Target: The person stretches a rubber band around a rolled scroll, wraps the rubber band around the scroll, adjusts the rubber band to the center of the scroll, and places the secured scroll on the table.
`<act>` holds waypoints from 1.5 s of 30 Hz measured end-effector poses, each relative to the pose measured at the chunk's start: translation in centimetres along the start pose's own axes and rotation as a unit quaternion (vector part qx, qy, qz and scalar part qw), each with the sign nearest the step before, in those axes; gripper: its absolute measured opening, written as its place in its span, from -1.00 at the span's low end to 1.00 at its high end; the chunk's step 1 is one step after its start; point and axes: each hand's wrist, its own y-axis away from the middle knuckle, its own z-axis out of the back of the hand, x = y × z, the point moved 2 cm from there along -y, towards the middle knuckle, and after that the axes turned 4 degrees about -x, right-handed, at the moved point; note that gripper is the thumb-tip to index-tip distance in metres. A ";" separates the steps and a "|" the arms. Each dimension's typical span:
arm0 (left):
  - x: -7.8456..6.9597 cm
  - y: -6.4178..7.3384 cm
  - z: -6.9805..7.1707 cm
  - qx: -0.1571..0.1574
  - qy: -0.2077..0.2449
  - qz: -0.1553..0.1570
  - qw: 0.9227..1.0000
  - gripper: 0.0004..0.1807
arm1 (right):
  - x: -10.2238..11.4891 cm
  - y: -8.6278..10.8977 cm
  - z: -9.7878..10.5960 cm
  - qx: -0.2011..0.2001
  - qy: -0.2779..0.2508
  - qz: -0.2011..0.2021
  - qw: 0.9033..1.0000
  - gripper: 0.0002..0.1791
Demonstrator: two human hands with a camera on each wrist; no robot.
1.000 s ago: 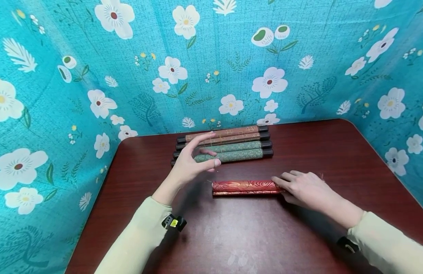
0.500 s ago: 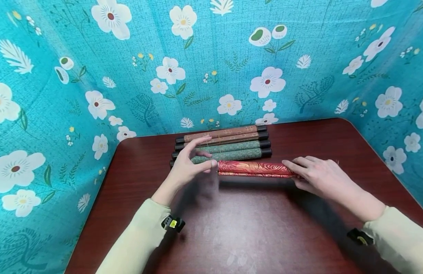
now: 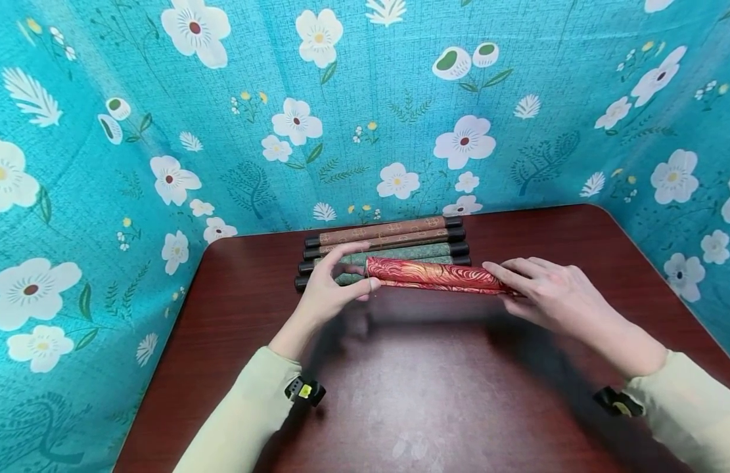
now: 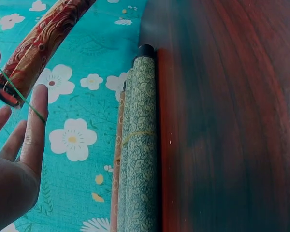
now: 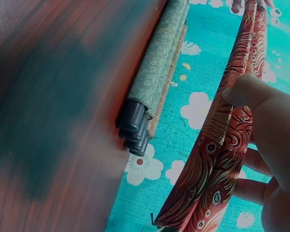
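My right hand (image 3: 545,289) pinches a red and gold patterned roll (image 3: 430,272) near its right end, lifted off the table. In the right wrist view, the roll (image 5: 208,154) appears as two parallel rounded lengths, with the thumb of that hand (image 5: 280,125) pressing on top. Its left end sits between the spread thumb and fingers of my left hand (image 3: 326,286). In the left wrist view, a thin green elastic band (image 4: 17,89) stretches across the left hand's (image 4: 19,174) spread digits, by the roll's end. Whether the band surrounds the roll is hard to tell.
Behind the red roll, two green scrolls (image 3: 400,254) and two brown scrolls (image 3: 394,231) with black end knobs lie side by side on the dark red table (image 3: 424,381). A blue flowered cloth (image 3: 353,118) hangs at the back and sides.
My right hand has raised the red roll off the table and moved it away from me, bringing its left end between the left hand's spread digits. The left hand has hardly moved.
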 end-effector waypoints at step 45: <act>-1.0 0.7 0.7 -0.152 -0.281 -0.230 0.919 -0.61 | 0.0 -2.4 -0.2 0.038 -0.001 0.016 0.999 -0.32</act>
